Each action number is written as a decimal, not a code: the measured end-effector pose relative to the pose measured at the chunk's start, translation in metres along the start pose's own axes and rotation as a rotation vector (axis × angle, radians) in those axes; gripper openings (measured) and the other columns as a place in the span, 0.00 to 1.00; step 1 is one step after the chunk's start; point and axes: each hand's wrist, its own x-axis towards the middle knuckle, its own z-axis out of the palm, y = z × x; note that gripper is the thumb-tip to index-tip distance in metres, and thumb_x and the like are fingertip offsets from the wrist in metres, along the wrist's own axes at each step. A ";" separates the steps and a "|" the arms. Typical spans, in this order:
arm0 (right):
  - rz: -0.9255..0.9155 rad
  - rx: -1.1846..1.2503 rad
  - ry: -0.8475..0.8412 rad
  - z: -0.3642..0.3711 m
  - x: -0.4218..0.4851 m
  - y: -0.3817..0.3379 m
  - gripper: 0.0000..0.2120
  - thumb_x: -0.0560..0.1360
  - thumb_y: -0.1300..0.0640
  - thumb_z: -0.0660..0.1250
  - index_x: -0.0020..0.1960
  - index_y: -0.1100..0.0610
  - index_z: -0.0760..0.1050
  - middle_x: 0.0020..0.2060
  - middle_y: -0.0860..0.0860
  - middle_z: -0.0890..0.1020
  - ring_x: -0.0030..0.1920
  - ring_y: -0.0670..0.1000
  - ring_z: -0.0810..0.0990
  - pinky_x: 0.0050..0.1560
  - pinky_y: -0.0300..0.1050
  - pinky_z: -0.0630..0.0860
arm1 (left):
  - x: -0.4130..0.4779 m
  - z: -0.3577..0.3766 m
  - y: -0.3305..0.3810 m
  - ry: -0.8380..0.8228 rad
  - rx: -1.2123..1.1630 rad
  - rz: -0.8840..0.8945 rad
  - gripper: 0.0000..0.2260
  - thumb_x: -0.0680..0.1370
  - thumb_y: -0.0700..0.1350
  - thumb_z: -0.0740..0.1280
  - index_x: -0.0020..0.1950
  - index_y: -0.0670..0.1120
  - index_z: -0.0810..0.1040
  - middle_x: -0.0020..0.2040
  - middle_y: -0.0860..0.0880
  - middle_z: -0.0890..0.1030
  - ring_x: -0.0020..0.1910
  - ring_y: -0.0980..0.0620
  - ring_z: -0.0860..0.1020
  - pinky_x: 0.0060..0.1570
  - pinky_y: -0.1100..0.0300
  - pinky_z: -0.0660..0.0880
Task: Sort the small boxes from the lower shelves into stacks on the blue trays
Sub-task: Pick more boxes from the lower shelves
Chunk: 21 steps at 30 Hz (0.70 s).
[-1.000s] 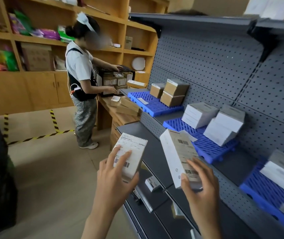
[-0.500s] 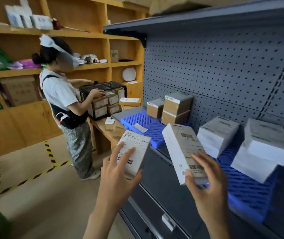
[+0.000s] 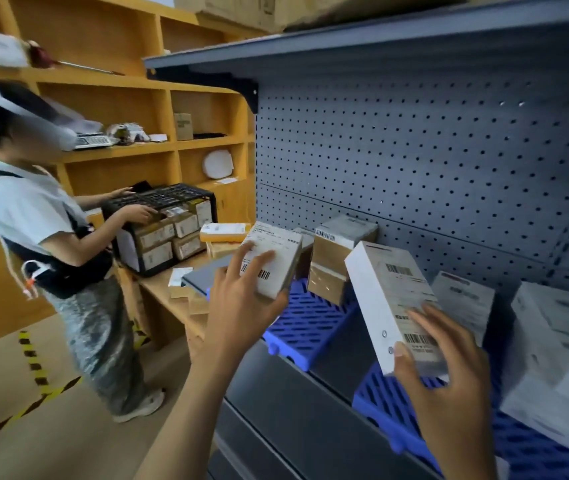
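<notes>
Grey pegboard shelving (image 3: pixel 414 150) is seen across the right of the view, with wooden shelving (image 3: pixel 120 98) behind it. A second person (image 3: pixel 51 237) is bent over a black crate (image 3: pixel 158 199) on a wooden counter (image 3: pixel 162 285).

On the grey shelf (image 3: pixel 293 393), the left blue tray (image 3: pixel 307 320) is loaded with a stack of brown boxes (image 3: pixel 335 258) at its back edge. The right blue tray (image 3: pixel 387 410) is loaded with white boxes (image 3: pixel 560 358) toward its right end.

A taller white box (image 3: pixel 394 306) is held upright over the right blue tray's left edge by the right hand (image 3: pixel 449 396), thumb and fingers wrapped round its lower end. A labelled white box (image 3: pixel 272 261) is gripped above the left blue tray's front left corner by the left hand (image 3: pixel 238 306), fingers curled over its face.

The carrying step is judged to be in hand. Next, each box would need to be matched to a stack and set down squarely.

Labels are too blurred to be read, the right blue tray is cut off by the frame, and the lower shelves (image 3: pixel 259 441) are hardly shown.
</notes>
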 end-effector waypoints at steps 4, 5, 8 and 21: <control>0.029 -0.110 0.087 0.015 0.006 -0.001 0.22 0.73 0.46 0.72 0.66 0.45 0.78 0.69 0.43 0.74 0.69 0.58 0.71 0.65 0.64 0.75 | 0.056 0.026 -0.021 0.003 -0.038 0.060 0.29 0.72 0.56 0.75 0.72 0.56 0.74 0.77 0.51 0.65 0.65 0.38 0.70 0.59 0.48 0.71; 0.036 -0.128 0.111 0.019 0.008 -0.002 0.23 0.71 0.47 0.71 0.66 0.45 0.77 0.69 0.43 0.75 0.69 0.60 0.72 0.65 0.65 0.74 | 0.070 0.033 -0.026 0.005 -0.040 0.081 0.28 0.71 0.57 0.76 0.71 0.56 0.74 0.77 0.51 0.66 0.64 0.38 0.72 0.57 0.47 0.72; 0.058 -0.184 0.157 0.032 0.009 -0.006 0.21 0.74 0.47 0.72 0.66 0.44 0.77 0.69 0.44 0.75 0.69 0.61 0.73 0.65 0.66 0.74 | 0.108 0.056 -0.038 -0.032 -0.065 0.137 0.27 0.71 0.59 0.72 0.69 0.55 0.75 0.75 0.50 0.68 0.62 0.35 0.74 0.56 0.43 0.76; 0.190 -0.419 0.313 0.067 -0.003 -0.039 0.23 0.71 0.41 0.66 0.66 0.43 0.77 0.69 0.43 0.76 0.68 0.54 0.74 0.66 0.61 0.72 | 0.187 0.118 -0.062 -0.211 -0.196 0.140 0.28 0.71 0.64 0.67 0.69 0.55 0.76 0.73 0.49 0.70 0.62 0.34 0.72 0.59 0.40 0.74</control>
